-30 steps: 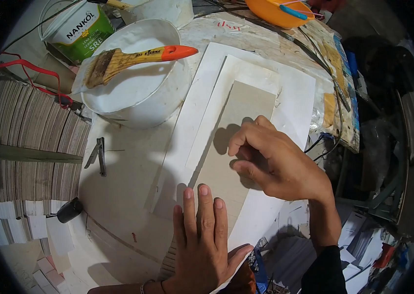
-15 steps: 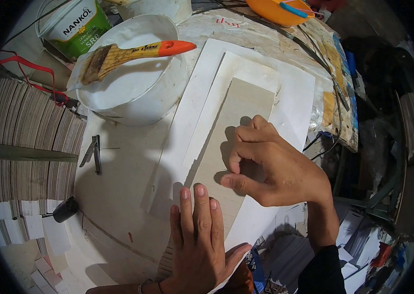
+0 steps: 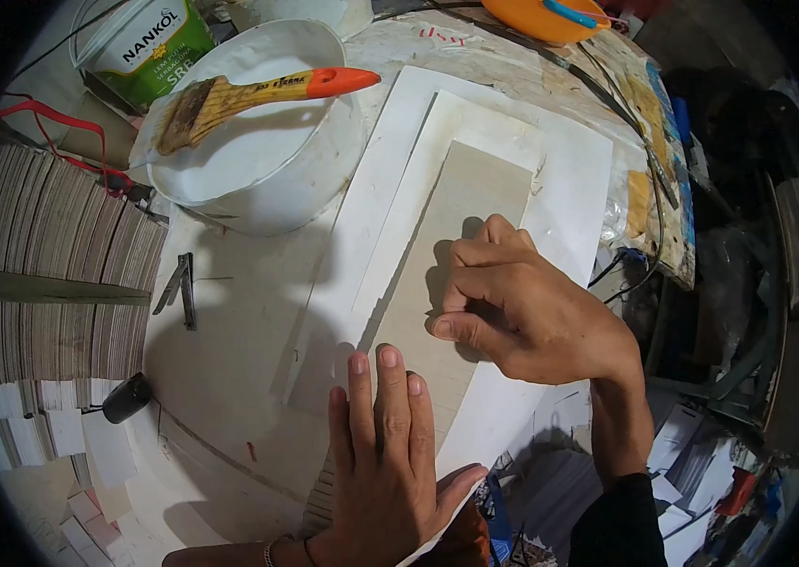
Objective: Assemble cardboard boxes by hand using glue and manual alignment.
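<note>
A long grey-beige cardboard strip [image 3: 404, 331] already lies, far end uncovered, on white paper sheets [image 3: 570, 180], left hand [image 3: 385, 463] flat with fingers slightly apart, right hand [image 3: 546, 317] curled above, any pinch impossible to tell.

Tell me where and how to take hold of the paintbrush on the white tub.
Grip the paintbrush by its orange handle end, probably from the right: that end juts past the right rim of the white tub, with room around it, while the whitish bristles lie at the left rim.
</note>
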Demonstrator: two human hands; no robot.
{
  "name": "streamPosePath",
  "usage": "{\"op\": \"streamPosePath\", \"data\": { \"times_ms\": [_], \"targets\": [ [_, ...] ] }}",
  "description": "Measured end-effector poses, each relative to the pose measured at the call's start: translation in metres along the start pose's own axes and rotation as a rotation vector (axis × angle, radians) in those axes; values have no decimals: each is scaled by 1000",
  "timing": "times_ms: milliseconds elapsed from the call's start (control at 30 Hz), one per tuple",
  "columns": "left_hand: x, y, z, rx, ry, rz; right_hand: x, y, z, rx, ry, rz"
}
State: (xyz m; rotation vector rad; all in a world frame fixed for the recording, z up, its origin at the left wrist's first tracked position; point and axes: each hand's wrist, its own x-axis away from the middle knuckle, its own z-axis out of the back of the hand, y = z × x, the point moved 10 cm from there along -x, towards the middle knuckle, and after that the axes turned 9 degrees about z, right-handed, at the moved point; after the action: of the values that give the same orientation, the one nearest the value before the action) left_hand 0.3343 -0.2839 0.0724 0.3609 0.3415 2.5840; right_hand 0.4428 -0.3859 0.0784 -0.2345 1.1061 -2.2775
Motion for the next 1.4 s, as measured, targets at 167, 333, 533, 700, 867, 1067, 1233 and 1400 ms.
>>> {"op": "streamPosePath", "data": {
  "times_ms": [167, 333, 533, 700, 867, 1067, 1233, 1400],
  "targets": [
    [1, -3, 1, 2, 22, 13, -2, -3, 2, -49, 48, -50],
    [1, -1, 0, -42, -8, 23, 6, -34, 2, 54, 127, 220],
    [3, -4, -2, 37, 28, 10, 2, -23, -9, -97, 50, 165],
    [2, -4, -2, 50, 27, 11, 2, -19, -14, -52, 40, 138],
    [2, -5, 1, 36, 4, 25, 1, -22, -15, -15, 10, 95],
    [-2, -4, 1, 29, 2, 16, 1, -16, -18, -21, -16, 37],
    [-2, -3, 1, 49, -6, 20, 1, -14, -16, -59, 14, 56],
    [-1, -4, 2, 30, 11, 25, 4, -13, -8, -196, 110, 60]
  ]
}}
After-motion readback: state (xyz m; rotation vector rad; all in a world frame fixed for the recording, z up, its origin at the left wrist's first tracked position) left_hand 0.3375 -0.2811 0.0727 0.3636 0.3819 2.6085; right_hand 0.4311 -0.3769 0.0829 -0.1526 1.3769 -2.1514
